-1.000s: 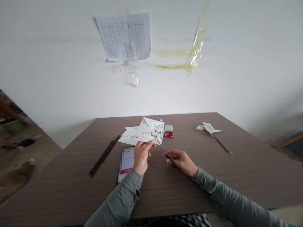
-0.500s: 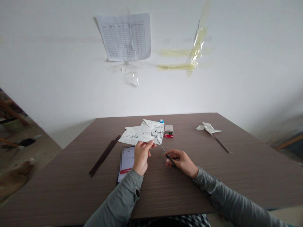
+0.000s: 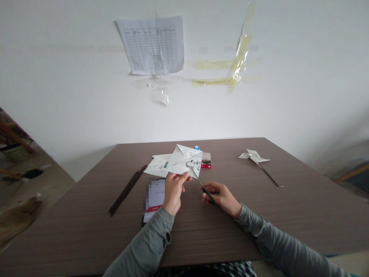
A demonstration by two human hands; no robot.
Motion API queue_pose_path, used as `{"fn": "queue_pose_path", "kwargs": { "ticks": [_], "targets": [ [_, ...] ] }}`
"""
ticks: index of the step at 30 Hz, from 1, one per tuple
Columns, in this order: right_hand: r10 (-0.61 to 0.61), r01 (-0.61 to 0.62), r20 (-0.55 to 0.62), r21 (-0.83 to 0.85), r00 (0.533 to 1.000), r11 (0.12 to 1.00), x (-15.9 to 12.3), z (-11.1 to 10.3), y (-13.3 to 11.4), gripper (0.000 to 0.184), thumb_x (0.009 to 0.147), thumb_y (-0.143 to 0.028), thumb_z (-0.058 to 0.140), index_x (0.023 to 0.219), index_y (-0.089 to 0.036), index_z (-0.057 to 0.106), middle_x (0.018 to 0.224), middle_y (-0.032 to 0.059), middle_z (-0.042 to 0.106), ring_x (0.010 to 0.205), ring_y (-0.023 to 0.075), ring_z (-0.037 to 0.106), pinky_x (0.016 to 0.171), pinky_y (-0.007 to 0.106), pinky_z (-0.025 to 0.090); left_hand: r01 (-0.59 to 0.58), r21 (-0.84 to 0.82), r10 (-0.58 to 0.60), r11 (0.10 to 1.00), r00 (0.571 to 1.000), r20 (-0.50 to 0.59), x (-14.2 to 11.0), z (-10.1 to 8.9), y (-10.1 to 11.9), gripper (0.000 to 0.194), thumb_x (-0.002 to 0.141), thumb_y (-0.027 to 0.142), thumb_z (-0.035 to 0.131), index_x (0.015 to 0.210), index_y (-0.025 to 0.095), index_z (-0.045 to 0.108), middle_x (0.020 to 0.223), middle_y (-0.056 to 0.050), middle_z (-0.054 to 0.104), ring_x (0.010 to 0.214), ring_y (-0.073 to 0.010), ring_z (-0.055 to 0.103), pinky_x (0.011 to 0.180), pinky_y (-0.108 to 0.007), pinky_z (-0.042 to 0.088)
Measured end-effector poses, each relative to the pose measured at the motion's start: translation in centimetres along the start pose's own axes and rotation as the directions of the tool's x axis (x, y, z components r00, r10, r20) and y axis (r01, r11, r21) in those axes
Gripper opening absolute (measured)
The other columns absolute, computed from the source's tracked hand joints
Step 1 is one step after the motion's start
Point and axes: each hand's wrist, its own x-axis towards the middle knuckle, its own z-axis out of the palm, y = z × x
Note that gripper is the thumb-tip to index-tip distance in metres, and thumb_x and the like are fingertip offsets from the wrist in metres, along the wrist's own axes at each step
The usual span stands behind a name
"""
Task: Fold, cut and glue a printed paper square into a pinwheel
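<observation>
My left hand (image 3: 174,192) pinches the lower edge of a printed sheet of paper (image 3: 184,161), which is held up above the table with slits at its corners. My right hand (image 3: 220,197) is closed around the dark handles of a pair of scissors (image 3: 208,195). The scissors' blades point up and left and meet the paper at its lower right corner. Behind the held sheet, more printed paper (image 3: 155,165) lies on the table, partly covered. A phone (image 3: 152,204) lies beside my left wrist, which hides part of it.
Dark thin sticks (image 3: 127,190) lie at the left. A small red box (image 3: 206,163) of little dark items and a blue round cap (image 3: 196,147) are partly behind the paper. A paper pinwheel on a stick (image 3: 256,157) lies at the right. The table (image 3: 288,219) meets a white wall.
My left hand and the paper have shifted slightly right, so the blades reach further over the sheet's corner and the paper now covers part of the red box. My right hand stays put.
</observation>
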Motion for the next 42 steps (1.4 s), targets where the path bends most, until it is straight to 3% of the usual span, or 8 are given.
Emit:
{"fn": "queue_pose_path", "kwargs": {
  "ticks": [8,28,42],
  "targets": [
    [-0.010,0.010,-0.004,0.021,1.000,1.000,0.15,0.07,0.22,0.084,0.060,-0.088,0.117,0.108,-0.027,0.086,0.083,0.0127,0.088,0.082,0.0397,0.083,0.088,0.058,0.073,0.005,-0.013,-0.005,1.000,1.000,-0.001,0.01,0.03,0.08,0.040,0.069,0.038,0.106,0.077,0.025,0.069,0.092,-0.010,0.093,0.081,-0.0260,0.090,0.048,-0.020,0.035],
    [-0.026,0.027,-0.034,0.022,0.999,0.999,0.21,0.37,0.35,0.074,0.062,-0.084,0.115,0.102,-0.029,0.086,0.080,0.0110,0.090,0.074,0.0363,0.082,0.082,0.054,0.072,-0.017,-0.007,0.018,1.000,1.000,0.025,0.19,-0.24,-0.35,0.042,0.068,0.043,0.109,0.081,0.024,0.074,0.092,-0.009,0.094,0.081,-0.0251,0.091,0.048,-0.019,0.037],
    [-0.050,0.050,-0.038,0.008,0.998,0.999,0.19,0.27,0.18,0.078,0.063,-0.092,0.113,0.103,-0.031,0.086,0.082,0.0131,0.089,0.074,0.0374,0.081,0.081,0.056,0.071,-0.006,0.009,0.006,1.000,0.999,0.051,-0.01,-0.27,-0.30,0.037,0.070,0.043,0.105,0.086,0.023,0.078,0.098,-0.011,0.097,0.081,-0.0247,0.090,0.049,-0.020,0.036]
  ]
}}
